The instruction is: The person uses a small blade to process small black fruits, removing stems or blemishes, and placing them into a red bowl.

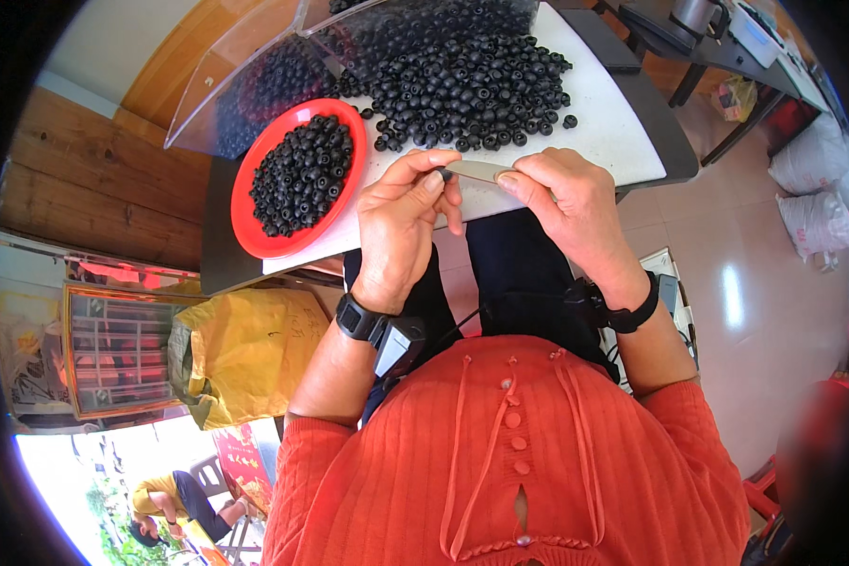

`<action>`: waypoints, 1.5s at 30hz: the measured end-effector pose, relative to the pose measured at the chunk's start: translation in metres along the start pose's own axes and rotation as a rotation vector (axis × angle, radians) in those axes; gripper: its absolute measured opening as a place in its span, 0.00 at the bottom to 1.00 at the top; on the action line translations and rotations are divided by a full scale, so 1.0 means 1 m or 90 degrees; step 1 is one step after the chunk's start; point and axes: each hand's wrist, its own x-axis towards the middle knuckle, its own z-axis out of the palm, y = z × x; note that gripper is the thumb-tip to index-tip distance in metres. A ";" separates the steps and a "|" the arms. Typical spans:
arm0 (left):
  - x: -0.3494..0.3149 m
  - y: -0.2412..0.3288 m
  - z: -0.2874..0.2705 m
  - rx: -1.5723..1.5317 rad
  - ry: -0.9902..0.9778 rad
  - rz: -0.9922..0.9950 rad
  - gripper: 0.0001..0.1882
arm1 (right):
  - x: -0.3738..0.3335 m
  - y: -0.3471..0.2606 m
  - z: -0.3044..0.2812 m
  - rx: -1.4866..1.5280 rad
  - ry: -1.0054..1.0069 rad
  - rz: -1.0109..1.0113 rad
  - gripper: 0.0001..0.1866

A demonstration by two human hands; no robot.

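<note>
My left hand (394,215) pinches a small round black part (445,174) between thumb and forefinger. In my right hand (574,196) is a thin, flat grey blade (481,170), gripped between thumb and fingers, its tip up against the black part. Just beyond both hands, a large heap of similar black parts with holes (467,90) covers the white board (623,123). To the left, a red plate (243,212) holds a pile of the same parts (302,179).
A clear plastic panel (198,99) stands at the table's far left. Below the table on the left is a yellow sack (255,349). White bags (811,222) lie on the floor at right. A seated person (184,500) appears at lower left.
</note>
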 end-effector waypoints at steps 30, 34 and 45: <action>0.019 0.088 -0.079 0.983 0.158 0.411 0.16 | -0.007 0.026 -0.040 0.336 0.031 0.231 0.12; 0.028 0.042 -0.015 1.063 -0.054 0.450 0.25 | -0.008 0.029 -0.033 0.350 0.043 0.224 0.12; 0.038 -0.002 0.012 1.134 -0.186 0.396 0.29 | -0.010 0.032 -0.032 0.331 0.037 0.206 0.13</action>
